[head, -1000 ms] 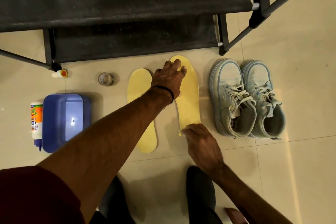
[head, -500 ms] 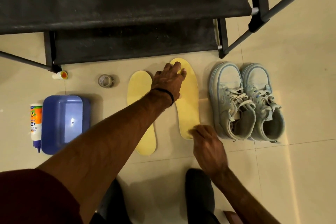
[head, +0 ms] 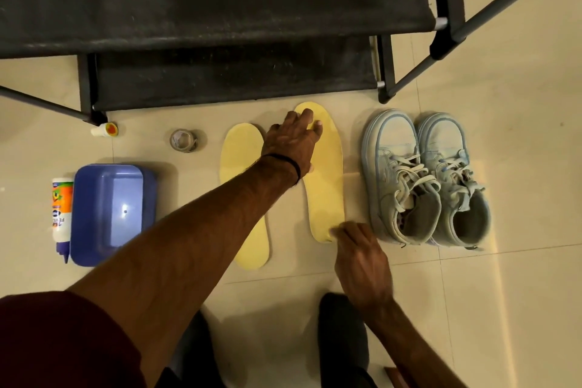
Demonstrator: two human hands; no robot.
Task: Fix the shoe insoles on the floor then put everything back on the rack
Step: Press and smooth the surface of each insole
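Since before, right hand [head: 359,257] slides toward the shoes [head: 425,179], fingers curled, touching right insole [head: 326,186]; left hand [head: 291,142] presses its toe, fingers straight.

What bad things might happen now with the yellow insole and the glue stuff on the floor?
1. The left hand presses the toe end of the right insole while the right hand works at its heel; a hard tug there might bend or tear the foam.
2. The left forearm stretches over the left insole; lowering it could nudge that insole out of place.
3. The glue bottle lies on its side by the blue tub; if uncapped, it may leak.
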